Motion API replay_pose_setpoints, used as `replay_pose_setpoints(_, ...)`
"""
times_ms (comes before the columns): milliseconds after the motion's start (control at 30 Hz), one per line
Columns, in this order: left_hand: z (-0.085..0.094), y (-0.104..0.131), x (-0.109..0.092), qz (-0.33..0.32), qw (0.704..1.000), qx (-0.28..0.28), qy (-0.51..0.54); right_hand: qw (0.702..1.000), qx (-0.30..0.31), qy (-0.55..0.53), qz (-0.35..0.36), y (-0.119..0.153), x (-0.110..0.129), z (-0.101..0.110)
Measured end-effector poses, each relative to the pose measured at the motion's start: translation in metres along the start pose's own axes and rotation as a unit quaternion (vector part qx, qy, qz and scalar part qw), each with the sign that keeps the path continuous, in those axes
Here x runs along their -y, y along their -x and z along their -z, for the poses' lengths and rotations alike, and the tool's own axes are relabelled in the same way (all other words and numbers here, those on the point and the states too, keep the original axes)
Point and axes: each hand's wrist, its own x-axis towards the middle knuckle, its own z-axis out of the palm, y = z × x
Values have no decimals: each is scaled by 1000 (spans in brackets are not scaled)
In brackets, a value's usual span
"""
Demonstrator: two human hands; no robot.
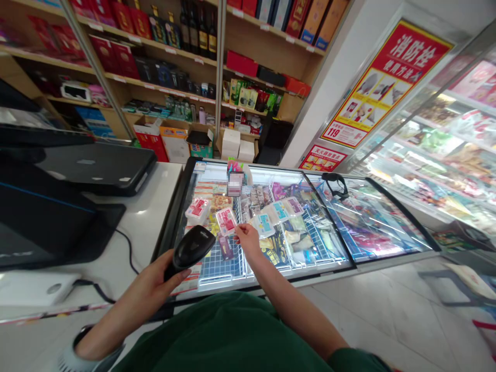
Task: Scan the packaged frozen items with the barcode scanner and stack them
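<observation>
A black handheld barcode scanner (194, 247) is gripped by its handle in my left hand (159, 278), its head above the freezer's glass top (220, 266). My right hand (248, 239) has its fingers pinched at the right edge of a clear plastic pack with a red label (226, 221). Left of that pack, a similar pack with a red label (198, 207) lies on the glass. To the right are a pack with a blue label (264, 224), another blue-labelled pack (279, 210) and a purple-labelled one (295, 205). A colourful package (234, 166) sits at the glass's far edge, partly blurred out.
A white counter (155, 206) with a black terminal (93, 165) and a white device (36, 288) stands at left. Black-framed freezer panes (329, 227) continue rightward, with a black strap-like object (335, 185) on top. Stocked shelves (166, 49) and cardboard boxes (176, 142) stand behind.
</observation>
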Motion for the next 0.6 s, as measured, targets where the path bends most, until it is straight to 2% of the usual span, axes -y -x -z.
replay_pose_setpoints(233,-16,-7,-9,-48,996,51,-51,999,-19,17,43,22,-12,36)
replay_pose_setpoints(400,-25,-10,-16,-68,992,83,-72,997,-23,23,63,34,-17,47)
replay_pose_setpoints(600,-30,-12,-22,-78,990,83,-86,996,-25,25,86,38,-19,56)
